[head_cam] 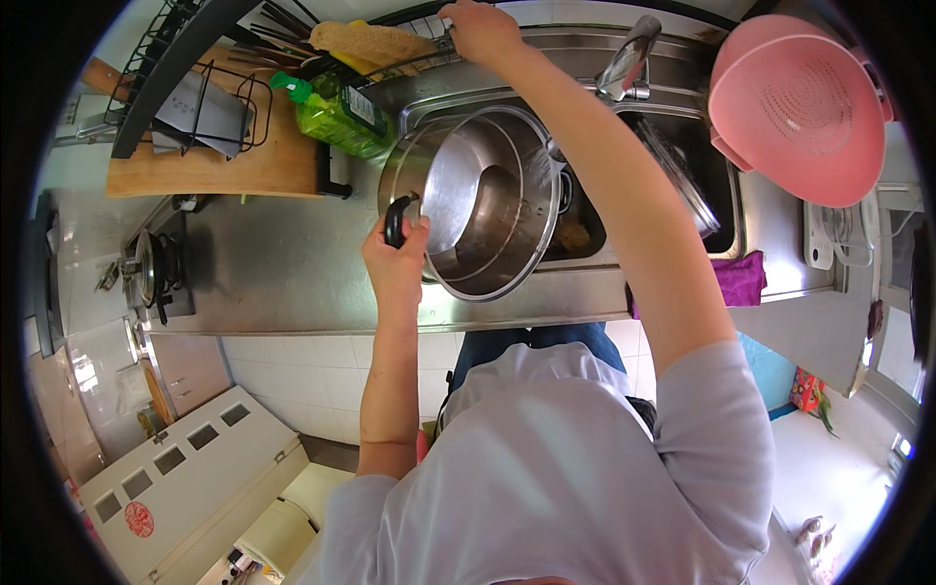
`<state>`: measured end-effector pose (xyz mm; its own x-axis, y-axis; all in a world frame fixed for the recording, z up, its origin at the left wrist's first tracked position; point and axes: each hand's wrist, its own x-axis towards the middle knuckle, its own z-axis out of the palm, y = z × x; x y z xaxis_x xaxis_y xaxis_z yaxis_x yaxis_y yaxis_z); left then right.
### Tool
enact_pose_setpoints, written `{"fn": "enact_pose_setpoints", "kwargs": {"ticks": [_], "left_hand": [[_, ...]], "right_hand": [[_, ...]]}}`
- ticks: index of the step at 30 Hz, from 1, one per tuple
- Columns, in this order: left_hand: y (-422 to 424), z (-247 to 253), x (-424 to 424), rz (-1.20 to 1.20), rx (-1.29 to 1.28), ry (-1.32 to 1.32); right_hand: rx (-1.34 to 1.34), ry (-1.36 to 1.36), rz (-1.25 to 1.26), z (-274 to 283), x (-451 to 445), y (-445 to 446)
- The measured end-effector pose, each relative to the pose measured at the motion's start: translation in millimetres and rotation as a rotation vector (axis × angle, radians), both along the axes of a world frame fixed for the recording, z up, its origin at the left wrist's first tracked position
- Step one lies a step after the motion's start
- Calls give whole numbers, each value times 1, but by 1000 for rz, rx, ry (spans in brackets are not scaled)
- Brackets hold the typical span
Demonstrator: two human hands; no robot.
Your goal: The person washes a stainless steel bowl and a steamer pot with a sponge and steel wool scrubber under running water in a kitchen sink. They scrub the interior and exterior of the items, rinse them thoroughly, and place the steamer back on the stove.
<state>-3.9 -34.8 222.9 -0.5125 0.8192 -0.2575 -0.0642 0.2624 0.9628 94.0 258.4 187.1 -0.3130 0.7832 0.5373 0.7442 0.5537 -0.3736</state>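
My left hand (398, 263) grips the black side handle of a large stainless steel pot (475, 212), which is tilted over the left part of the sink. A little liquid seems to lie inside the pot. My right hand (482, 33) reaches to the wire rack (431, 36) behind the sink; whether its fingers hold anything is not clear. Beside that rack lies a tan loofah (365, 45). A green pump bottle (340, 117) stands left of the pot. The chrome faucet (629, 62) rises to the right of my right forearm.
A pink colander (804, 110) sits right of the sink, and a metal lid (676, 175) leans in the right basin (720, 175). A purple cloth (738, 278) hangs at the counter's front edge. On the left are a wooden board (278, 161) under a black rack and a stove (175, 270).
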Motion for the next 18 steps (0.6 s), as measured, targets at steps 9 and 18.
{"fn": "enact_pose_setpoints", "kwargs": {"ticks": [9,18], "left_hand": [[-8,-12,-8,-49,11,-115],[-10,-13,-8,-5,-21,-167]], "right_hand": [[-13,-325,-29,-20,-17,51],[5,165,206,-3,67,-153]]}}
